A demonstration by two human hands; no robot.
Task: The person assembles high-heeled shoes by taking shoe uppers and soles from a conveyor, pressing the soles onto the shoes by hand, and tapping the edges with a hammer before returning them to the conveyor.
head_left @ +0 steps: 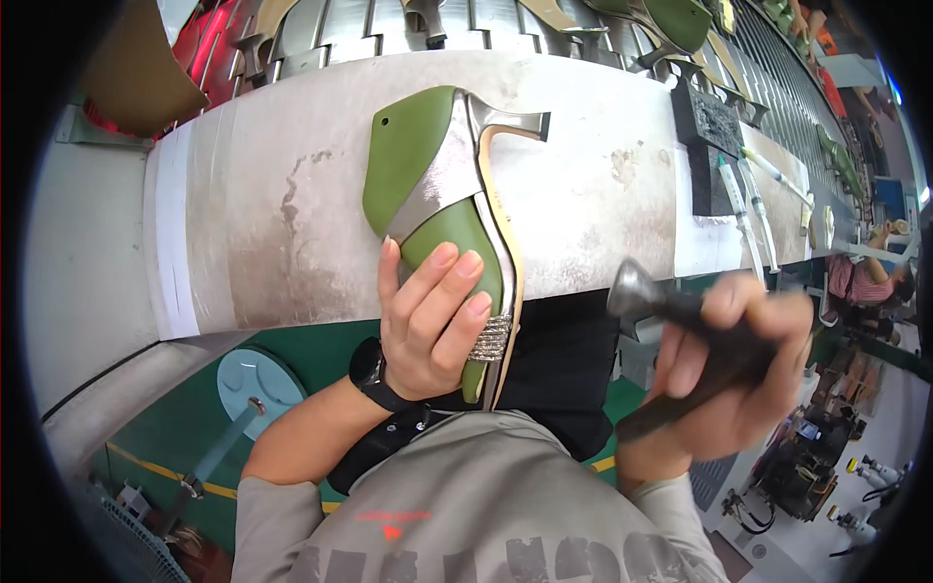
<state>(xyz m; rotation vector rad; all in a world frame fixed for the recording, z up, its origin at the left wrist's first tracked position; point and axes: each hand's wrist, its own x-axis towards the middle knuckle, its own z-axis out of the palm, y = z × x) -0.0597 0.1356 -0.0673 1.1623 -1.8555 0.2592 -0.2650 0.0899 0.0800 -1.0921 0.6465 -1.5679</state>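
My left hand (428,321) wraps round the forefoot of a silver high-heeled sandal (453,175), which is stretched over a green shoe last (408,146). The shoe lies on its side on the pale worktop, heel pointing right and toe towards my body. A band of glittering straps (492,338) crosses the toe end beside my fingers. To the right of the shoe, my right hand (739,369) grips a dark hammer (637,291), raised apart from the shoe. Motion smears that hand and part of the hammer. Its metal head faces left.
Beyond the worktop (253,233), a slatted metal conveyor (369,29) carries several more heeled shoes on green lasts. At the right stand a black block (705,117) and several syringes (734,194). A pale blue round stool (258,389) is below left. Another person (870,282) is at far right.
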